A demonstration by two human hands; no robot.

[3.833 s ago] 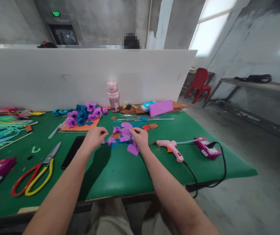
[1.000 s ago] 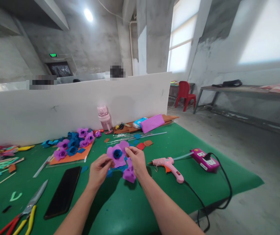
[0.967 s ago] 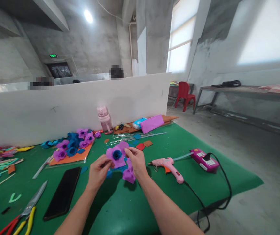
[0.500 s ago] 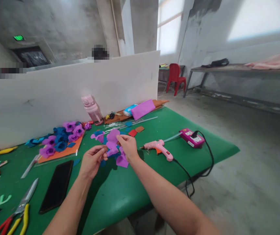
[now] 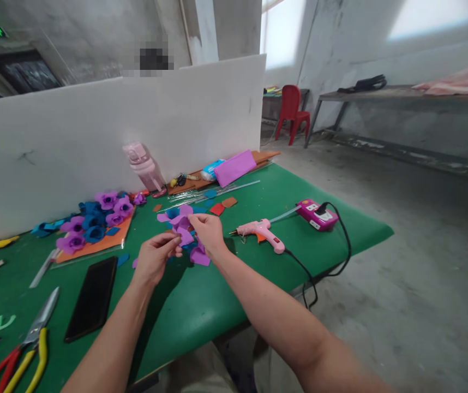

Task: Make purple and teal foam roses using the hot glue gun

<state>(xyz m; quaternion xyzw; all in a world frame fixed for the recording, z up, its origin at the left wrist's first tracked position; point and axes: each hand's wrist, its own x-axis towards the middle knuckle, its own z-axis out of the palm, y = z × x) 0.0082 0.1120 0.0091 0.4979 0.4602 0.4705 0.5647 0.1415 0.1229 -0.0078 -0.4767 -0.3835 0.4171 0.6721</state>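
My left hand (image 5: 159,257) is closed in a pinch at the edge of a purple petal (image 5: 185,236). Just beside it, my right hand (image 5: 209,234) pinches another purple petal piece (image 5: 181,220); whether the two pieces are joined I cannot tell. Under and behind my fingers lie loose purple petals (image 5: 199,255) and blue ones, partly hidden by the hands. To the right of my right hand, a pink hot glue gun (image 5: 263,232) rests on its side on the green table (image 5: 201,322).
Purple and blue flowers (image 5: 95,221) lie on an orange sheet at left. Scissors (image 5: 35,333) and a black phone (image 5: 91,297) are nearer me. A pink bottle (image 5: 146,168) stands by the white partition (image 5: 201,109). The glue gun's cord runs near a magenta power strip (image 5: 318,215).
The purple petal at my right hand has tipped lower and looks narrower. Both hands stay close together, still pinching. The whole view has shifted slightly.
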